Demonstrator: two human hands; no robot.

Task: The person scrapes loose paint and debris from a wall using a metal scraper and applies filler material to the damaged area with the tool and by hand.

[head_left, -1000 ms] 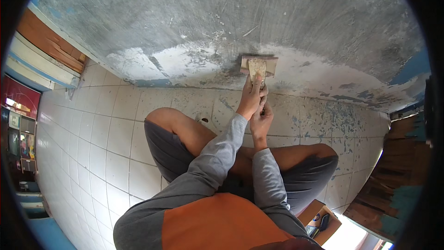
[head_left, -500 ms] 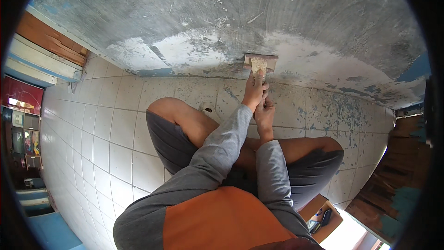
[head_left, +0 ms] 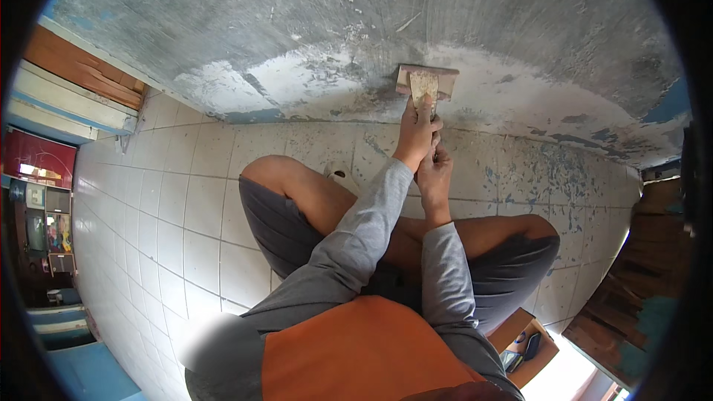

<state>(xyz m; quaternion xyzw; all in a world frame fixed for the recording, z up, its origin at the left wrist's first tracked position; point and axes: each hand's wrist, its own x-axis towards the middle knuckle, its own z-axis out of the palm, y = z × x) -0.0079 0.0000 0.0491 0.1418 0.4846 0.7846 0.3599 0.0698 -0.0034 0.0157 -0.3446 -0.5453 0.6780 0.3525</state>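
Observation:
A scraper (head_left: pixel 425 83) with a worn, speckled handle and a wide flat head is pressed against the lower wall (head_left: pixel 327 7). My left hand (head_left: pixel 418 132) is closed round its handle, near the head. Just below it, my right hand (head_left: pixel 435 178) grips the lower end of the same handle, its fingers partly hidden. About the scraper head the wall shows white patches (head_left: pixel 304 78), bare grey surface and remnants of blue paint (head_left: pixel 252 116).
I sit cross-legged on white floor tiles (head_left: pixel 171 252). Blue and grey paint flakes (head_left: pixel 553 178) litter the tiles at the right along the wall. A cardboard box (head_left: pixel 546 353) with small items stands by my right knee. Worn wood (head_left: pixel 624 275) is at the far right, shelves (head_left: pixel 44 215) at the left.
Both hands have pushed the scraper a little up the wall and to the right. The picture has also shifted slightly.

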